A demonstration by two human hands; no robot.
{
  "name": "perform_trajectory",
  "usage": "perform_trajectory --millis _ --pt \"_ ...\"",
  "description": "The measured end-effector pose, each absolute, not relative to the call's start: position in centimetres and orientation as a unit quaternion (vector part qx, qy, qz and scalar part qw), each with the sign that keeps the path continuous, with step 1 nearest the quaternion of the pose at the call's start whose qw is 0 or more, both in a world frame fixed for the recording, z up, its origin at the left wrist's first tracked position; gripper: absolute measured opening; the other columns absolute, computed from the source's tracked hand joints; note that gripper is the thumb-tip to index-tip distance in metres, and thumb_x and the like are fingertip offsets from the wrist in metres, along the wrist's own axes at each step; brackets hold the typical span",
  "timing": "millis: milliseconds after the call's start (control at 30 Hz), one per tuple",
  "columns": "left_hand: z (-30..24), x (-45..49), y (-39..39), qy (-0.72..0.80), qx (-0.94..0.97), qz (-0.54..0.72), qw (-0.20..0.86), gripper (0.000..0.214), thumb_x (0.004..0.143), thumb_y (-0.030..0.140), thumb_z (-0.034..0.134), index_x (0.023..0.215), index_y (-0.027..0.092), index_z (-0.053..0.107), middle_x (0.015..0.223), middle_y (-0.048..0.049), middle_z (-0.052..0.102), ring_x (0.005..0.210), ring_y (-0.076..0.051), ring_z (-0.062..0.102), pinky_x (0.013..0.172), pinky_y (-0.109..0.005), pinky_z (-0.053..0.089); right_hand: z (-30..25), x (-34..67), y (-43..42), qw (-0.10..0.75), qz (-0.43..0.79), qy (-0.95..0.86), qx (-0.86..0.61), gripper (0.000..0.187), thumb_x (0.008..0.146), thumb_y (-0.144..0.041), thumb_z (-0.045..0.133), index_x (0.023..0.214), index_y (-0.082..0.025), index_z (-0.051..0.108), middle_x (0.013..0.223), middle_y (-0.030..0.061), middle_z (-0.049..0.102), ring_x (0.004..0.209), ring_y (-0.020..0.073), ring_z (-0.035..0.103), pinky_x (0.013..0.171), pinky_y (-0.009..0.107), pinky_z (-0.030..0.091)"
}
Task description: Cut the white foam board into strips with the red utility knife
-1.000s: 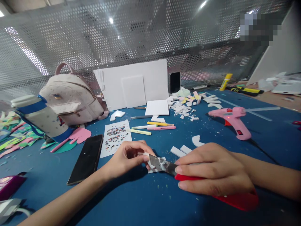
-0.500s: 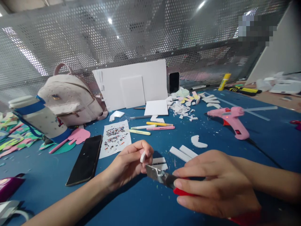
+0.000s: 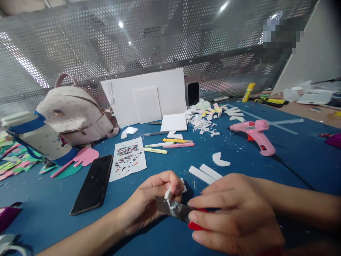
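Note:
Between the fingers and thumb of my left hand (image 3: 157,199) is a small white foam piece (image 3: 168,193), mostly hidden by the fingers. My right hand (image 3: 234,217) is wrapped round the red handle of a utility knife (image 3: 183,212). Its broad metal blade, smeared with something whitish, points left and lies across the lower end of the foam piece; whether it cuts into it I cannot tell. Behind the hands, two white foam strips (image 3: 201,174) lie side by side, and a curved foam offcut (image 3: 221,159) rests farther back.
A pink glue gun (image 3: 257,133) lies at right, its cord trailing under my right forearm. At left are a phone (image 3: 93,183), a tumbler (image 3: 39,137) and a backpack (image 3: 76,113). Several markers (image 3: 178,145), a paper with coloured bits (image 3: 128,158) and foam scraps (image 3: 202,122) lie farther back.
Both hands have moved slightly down, and the knife has shifted left so its blade now overlaps the foam piece. The whole view has shifted a little.

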State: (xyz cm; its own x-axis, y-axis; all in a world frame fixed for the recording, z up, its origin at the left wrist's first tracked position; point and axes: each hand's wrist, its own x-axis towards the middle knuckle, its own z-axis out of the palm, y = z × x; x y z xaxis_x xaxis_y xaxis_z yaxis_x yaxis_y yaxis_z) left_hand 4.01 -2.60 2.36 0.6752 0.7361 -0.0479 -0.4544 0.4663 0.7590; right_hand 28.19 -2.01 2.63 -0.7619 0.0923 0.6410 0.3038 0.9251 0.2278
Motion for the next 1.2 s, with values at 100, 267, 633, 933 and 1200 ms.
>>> perform_trajectory --millis 100,267,633,933,1200 --pt "2.3 4.0 -2.7 0.189 0.377 0.357 0.834 0.008 0.091 0.009 0.062 0.084 0.012 0.061 0.086 -0.0017 0.051 0.073 -0.010 0.050 0.067 -0.018 0.039 3.7 27.7 -1.3 0.334 -0.162 -0.923 -0.098 0.036 0.097 -0.057 0.063 0.111 -0.028 0.081 0.113 0.0112 0.078 0.100 0.0248 0.078 0.076 0.028 0.070" --pt "2.2 4.0 -2.6 0.197 0.392 0.357 0.825 0.009 0.089 0.012 0.065 0.081 0.013 0.060 0.084 -0.0015 0.049 0.072 -0.011 0.048 0.066 -0.019 0.037 4.9 28.6 -0.4 0.335 -0.171 -0.924 0.063 0.019 0.098 -0.038 0.070 0.108 -0.028 0.082 0.115 0.0028 0.079 0.107 0.0182 0.076 0.084 0.023 0.069" --pt "2.6 4.3 -3.0 0.222 0.439 0.366 0.790 0.016 0.091 0.020 0.067 0.081 0.015 0.055 0.084 -0.0015 0.047 0.073 -0.012 0.042 0.066 -0.022 0.033 5.6 29.2 0.0 0.310 -0.183 -0.925 0.117 0.017 0.099 -0.027 0.070 0.112 -0.025 0.081 0.113 -0.0068 0.082 0.111 0.0141 0.075 0.092 0.021 0.066" --pt "2.5 4.3 -3.1 0.207 0.468 0.376 0.772 0.023 0.095 0.024 0.066 0.080 0.016 0.050 0.086 -0.0015 0.046 0.075 -0.013 0.040 0.067 -0.024 0.030 5.9 29.1 0.4 0.308 -0.195 -0.922 0.132 0.019 0.094 -0.023 0.076 0.112 -0.025 0.082 0.112 -0.0066 0.082 0.110 0.0141 0.075 0.094 0.020 0.066" --pt "2.3 4.4 -2.9 0.199 0.483 0.387 0.760 0.022 0.098 0.023 0.062 0.081 0.016 0.050 0.087 -0.0008 0.045 0.074 -0.012 0.038 0.066 -0.025 0.028 5.7 29.3 0.1 0.293 -0.186 -0.929 0.130 0.019 0.098 -0.026 0.073 0.115 -0.024 0.080 0.115 -0.0060 0.082 0.111 0.0150 0.075 0.093 0.022 0.067"
